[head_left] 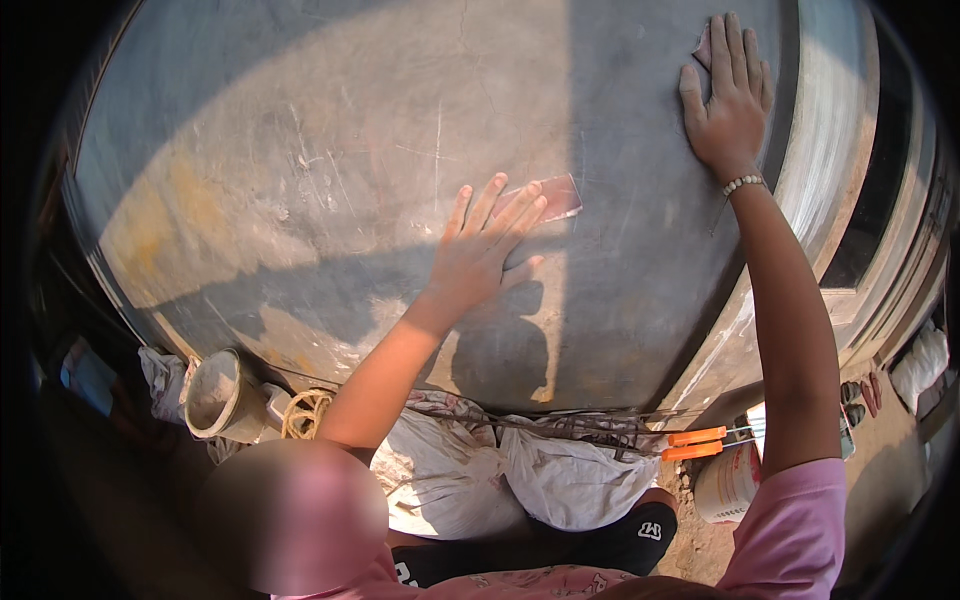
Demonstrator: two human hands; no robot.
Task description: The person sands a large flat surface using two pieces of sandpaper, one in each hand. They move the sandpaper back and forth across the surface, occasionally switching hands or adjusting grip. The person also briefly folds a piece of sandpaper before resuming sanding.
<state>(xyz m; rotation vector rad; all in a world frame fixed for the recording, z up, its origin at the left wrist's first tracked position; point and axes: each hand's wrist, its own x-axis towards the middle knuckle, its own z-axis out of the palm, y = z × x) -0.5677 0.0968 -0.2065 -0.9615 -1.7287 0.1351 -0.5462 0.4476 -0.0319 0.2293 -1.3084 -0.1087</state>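
Observation:
My left hand (485,245) lies against a grey, scratched wall surface (350,180) with its fingers spread. Some of those fingers overlap the left part of a reddish-brown piece of sandpaper (561,197), whose right part shows beyond them. Higher up at the right, my right hand (730,115) rests flat on the same surface, near its dark right border, with fingers stretched upward. A small reddish edge of what looks like another sandpaper piece (703,46) shows beside and partly under these fingers. Grey dust coats the right fingers.
White sacks (575,475) lie below the surface, close to my legs. Orange-handled tools (695,443) stick out beside a white bucket (728,484) at the lower right. A dusty bucket (218,400) and a coiled rope (303,412) are at the lower left. Footwear (856,400) sits far right.

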